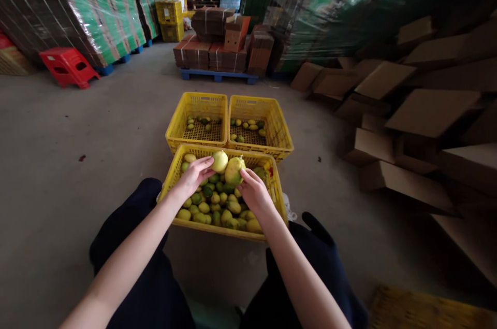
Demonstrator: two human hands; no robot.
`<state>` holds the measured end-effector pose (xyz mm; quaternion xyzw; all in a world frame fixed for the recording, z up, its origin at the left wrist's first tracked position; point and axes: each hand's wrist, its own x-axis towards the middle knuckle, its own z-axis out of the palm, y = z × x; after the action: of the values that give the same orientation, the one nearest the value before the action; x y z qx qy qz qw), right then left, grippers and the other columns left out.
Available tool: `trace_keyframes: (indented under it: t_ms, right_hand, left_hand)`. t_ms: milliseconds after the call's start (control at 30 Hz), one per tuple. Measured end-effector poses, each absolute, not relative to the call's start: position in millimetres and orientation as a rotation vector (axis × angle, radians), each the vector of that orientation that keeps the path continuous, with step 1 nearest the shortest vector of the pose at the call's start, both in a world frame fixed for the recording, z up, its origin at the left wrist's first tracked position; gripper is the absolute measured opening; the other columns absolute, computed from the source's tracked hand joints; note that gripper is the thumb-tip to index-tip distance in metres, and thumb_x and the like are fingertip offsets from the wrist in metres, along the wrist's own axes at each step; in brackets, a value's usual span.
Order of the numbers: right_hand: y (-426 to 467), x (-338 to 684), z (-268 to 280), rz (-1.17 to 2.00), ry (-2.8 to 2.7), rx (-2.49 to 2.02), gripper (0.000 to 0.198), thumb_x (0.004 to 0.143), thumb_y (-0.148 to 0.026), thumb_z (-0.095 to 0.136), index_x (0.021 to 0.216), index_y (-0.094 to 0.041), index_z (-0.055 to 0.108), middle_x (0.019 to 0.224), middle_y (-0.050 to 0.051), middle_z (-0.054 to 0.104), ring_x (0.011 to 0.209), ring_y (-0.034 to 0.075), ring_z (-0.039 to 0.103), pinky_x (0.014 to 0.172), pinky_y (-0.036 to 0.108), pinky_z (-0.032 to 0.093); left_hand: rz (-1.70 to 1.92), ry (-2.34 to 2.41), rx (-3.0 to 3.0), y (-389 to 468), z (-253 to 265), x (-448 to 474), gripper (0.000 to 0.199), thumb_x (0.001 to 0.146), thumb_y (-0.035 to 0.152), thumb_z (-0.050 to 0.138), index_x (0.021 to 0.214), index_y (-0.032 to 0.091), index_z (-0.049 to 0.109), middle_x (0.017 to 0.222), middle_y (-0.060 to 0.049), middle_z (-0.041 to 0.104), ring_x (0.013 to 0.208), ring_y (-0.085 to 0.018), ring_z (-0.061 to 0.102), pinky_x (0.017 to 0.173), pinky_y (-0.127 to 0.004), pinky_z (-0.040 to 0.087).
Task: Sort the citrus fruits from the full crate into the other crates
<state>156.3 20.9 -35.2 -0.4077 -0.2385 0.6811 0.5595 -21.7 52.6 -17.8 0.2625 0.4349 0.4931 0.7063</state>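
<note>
My left hand (pixel 198 176) is closed on a smooth pale yellow lemon (pixel 220 161). In my right hand (pixel 254 189) is a second lemon (pixel 234 171), yellow-green and bumpy, held close beside the first. Both fruits are up above a yellow plastic crate (pixel 221 231), which stands between my knees. Many yellow and green lemons (pixel 215 198) fill that crate. Behind it, side by side, are a left yellow crate (pixel 197 97) and a right yellow crate (pixel 287 137), each with several lemons on the bottom.
Open and folded cardboard boxes (pixel 430 111) are heaped along the right. A blue pallet (pixel 217 76) with bundled cardboard (pixel 229 57) stands ahead. At left are a red stool (pixel 70 67) and wrapped stacks (pixel 104 8). Part of another yellow crate (pixel 427 311) shows at lower right.
</note>
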Motion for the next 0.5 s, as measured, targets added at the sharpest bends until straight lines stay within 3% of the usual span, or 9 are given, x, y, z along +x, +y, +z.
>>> trace_keyframes:
  t_ms: [267,500]
  right_hand:
    - [21.7,155.3,-35.9,1.632,-0.530,-0.979,0.038,0.057,-0.043,0.086,0.085,-0.021,0.070,0.077,-0.001,0.073,0.063,0.012,0.064,0.060,0.022,0.051]
    - [18.3,150.6,-31.3,1.600,-0.610,-1.063,0.036,0.060,-0.046,0.083,0.083,-0.021,0.071,0.079,0.001,0.073,0.064,0.014,0.064,0.055,0.023,0.051]
  left_hand:
    - [1.141,1.027,0.529,54.3,-15.8,-20.3,0.010,0.085,0.016,0.063,0.092,0.015,0.071,0.091,-0.005,0.074,0.081,-0.015,0.071,0.077,-0.027,0.059]
    - [1.084,1.054,0.693,53.0,-19.8,-18.7,0.030,0.071,0.024,0.081,0.099,0.016,0.075,0.102,-0.007,0.075,0.094,-0.020,0.070,0.088,-0.031,0.057]
